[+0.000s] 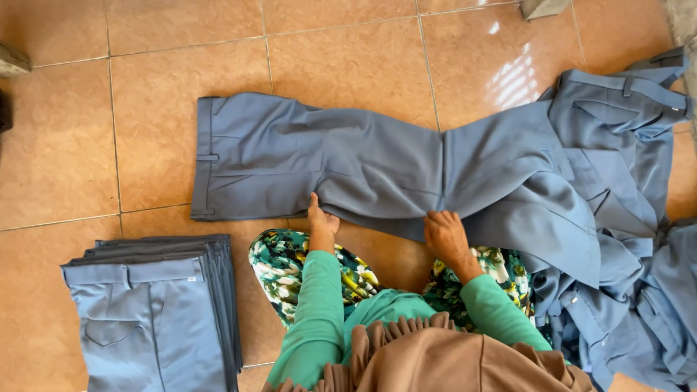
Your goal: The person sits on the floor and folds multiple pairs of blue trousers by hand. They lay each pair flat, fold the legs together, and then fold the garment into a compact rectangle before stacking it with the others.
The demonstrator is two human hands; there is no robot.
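Folding step: smoothing a pair of blue-grey trousers (327, 163) laid flat on the tiled floor (65, 160) — as I judge it, the garment is already laid out leg on leg and is being pressed flat along its near edge before it is doubled over.

Trousers: stretched sideways across the tiles in front of the person, waistband at the left end, legs running right until they meet the loose heap.

Left hand (320, 218): down on the near edge of the trousers, about mid-length; fingers seem drawn together and pressed on the cloth, though the angle hides whether any fold is pinched.

Right hand (444, 234): flat on the same near edge further right, fingers spread and curled slightly over the fabric — pressing, not lifting.

Arms: both green sleeves reach forward from the body, elbows bent, wrists low, the two hands near each other but apart.

Next move, as a judgement: it calls for a firm hold at one end so the length can come over evenly without dragging the layers askew.

Folded stack (156, 305): finished trousers piled on the floor at the person's left.

Loose heap (624, 239): unfolded trousers bunched at the right, touching the leg ends.
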